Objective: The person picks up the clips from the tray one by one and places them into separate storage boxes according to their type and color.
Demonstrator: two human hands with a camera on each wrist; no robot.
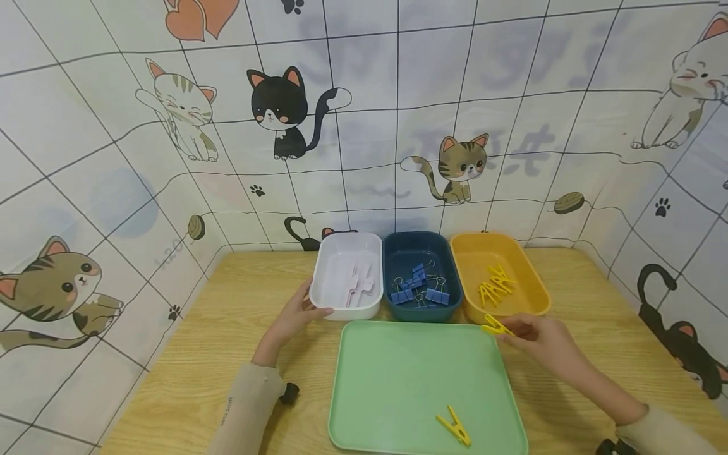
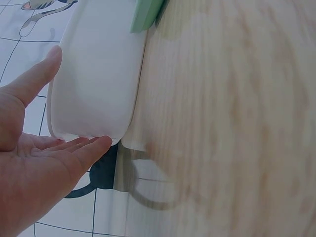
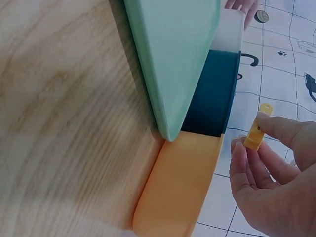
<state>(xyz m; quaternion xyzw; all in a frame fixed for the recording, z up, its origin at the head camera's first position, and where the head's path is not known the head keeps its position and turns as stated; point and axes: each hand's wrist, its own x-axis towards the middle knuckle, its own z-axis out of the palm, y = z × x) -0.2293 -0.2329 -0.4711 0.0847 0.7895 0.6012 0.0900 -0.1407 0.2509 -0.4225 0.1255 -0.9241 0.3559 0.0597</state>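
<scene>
1. My left hand is open. Its fingers are straight and its thumb lies along the side of the white bin. The fingertips touch the bin's end wall.
2. My right hand pinches a yellow peg between thumb and fingers. The other fingers are loosely bent.
3. That peg is held just above the tray's far right corner, right in front of the yellow bin.
4. A second peg lies on the tray near its near edge, well apart from both hands.
5. The three bins stand in a row along the tray's far edge: white on the left, blue bin in the middle, yellow on the right.
6. More yellow pegs lie in the yellow bin, and blue clips lie in the blue bin.
</scene>
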